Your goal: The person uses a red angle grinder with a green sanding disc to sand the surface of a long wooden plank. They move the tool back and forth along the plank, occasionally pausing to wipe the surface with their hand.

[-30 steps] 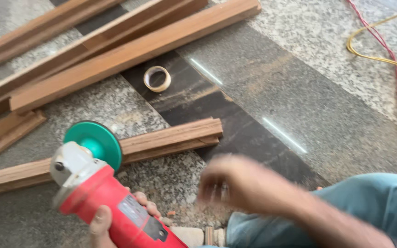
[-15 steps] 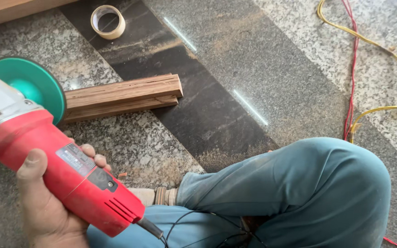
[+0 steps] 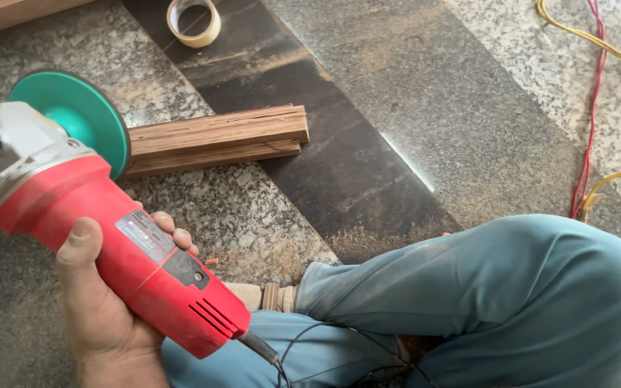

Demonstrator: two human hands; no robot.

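Note:
My left hand (image 3: 98, 305) grips the red body of an angle grinder (image 3: 116, 248) with a grey metal head and a green disc (image 3: 80, 115). The disc hangs just above the near end of a wooden strip (image 3: 221, 136) that lies on the stone floor. A black cord leaves the grinder's tail and runs over my lap. My right hand is out of the picture. My bent legs in blue-green trousers (image 3: 483, 294) fill the lower right.
A roll of tape (image 3: 193, 21) lies on the dark floor band at the top. Red and yellow cables (image 3: 591, 158) trail along the right side. Another wooden piece (image 3: 8, 13) shows at the top left. Sawdust dusts the floor.
My right hand, blurred in front of me a second ago, has left the view. The view has dropped toward my lap, and the grinder stays in my left hand.

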